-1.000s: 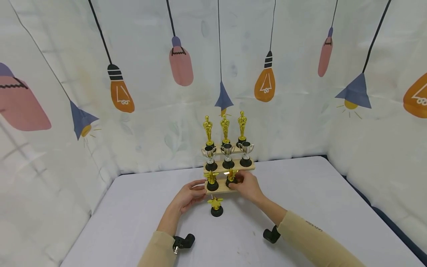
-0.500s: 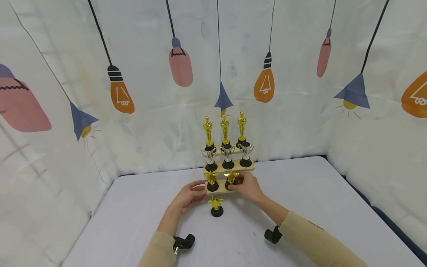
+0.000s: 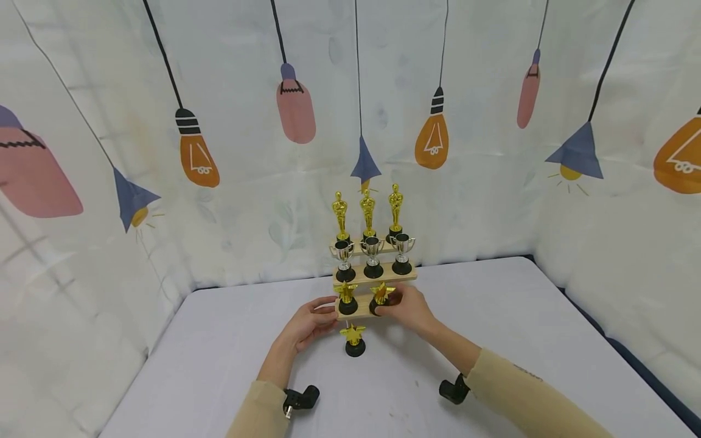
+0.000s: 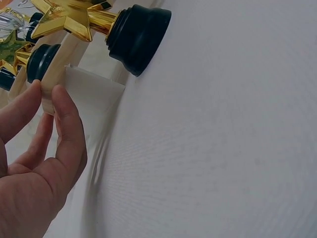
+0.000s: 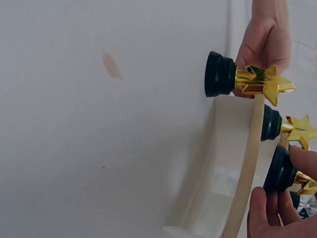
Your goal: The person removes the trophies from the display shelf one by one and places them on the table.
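Observation:
A stepped wooden stand [image 3: 358,311] holds three rows of small trophies. My left hand [image 3: 312,319] pinches the left end of its lowest shelf [image 4: 47,96] between thumb and fingers. With my right hand [image 3: 408,310] I grip the black base of a gold star trophy [image 3: 381,295] on that shelf; in the right wrist view the base [image 5: 280,171] looks slightly tilted against the board. Another star trophy [image 3: 347,298] stands at the shelf's left end. One more star trophy [image 3: 355,340] is upright on the table in front of the stand.
Silver cup trophies [image 3: 373,255] fill the middle shelf, with gold figure trophies [image 3: 368,213] on the top one, close above my right hand. A white-covered table [image 3: 219,365] lies around the stand. Behind it hangs a cloth [image 3: 246,182] printed with lamps.
My right hand and the star trophy in it have shifted slightly to the right along the lowest shelf. My left hand has stayed at the shelf's end. The head view has drifted slightly.

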Tool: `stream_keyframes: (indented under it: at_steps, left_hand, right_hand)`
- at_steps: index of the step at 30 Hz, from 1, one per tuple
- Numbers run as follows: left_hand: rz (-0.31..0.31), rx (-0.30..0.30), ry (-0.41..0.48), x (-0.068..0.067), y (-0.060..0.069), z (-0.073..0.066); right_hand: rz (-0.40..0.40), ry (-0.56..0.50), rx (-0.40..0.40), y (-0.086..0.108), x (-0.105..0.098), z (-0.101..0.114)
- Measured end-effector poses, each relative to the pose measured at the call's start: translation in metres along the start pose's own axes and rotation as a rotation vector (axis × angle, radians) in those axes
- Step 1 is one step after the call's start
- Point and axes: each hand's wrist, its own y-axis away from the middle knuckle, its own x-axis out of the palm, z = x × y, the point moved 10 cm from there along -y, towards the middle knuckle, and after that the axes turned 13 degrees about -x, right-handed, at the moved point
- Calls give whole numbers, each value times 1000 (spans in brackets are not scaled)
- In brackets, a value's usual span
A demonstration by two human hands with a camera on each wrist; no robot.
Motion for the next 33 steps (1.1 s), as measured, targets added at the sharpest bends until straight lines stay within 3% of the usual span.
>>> stream_keyframes:
  at_steps: [25,33]
  left_hand:
    - [-16,2,-1,-2,-1,2]
    - [-15,8,-3,-1,-1,1]
  right_hand:
    - [31,-94,46,23,2,-1]
    - [61,-154,15,29,10,-3]
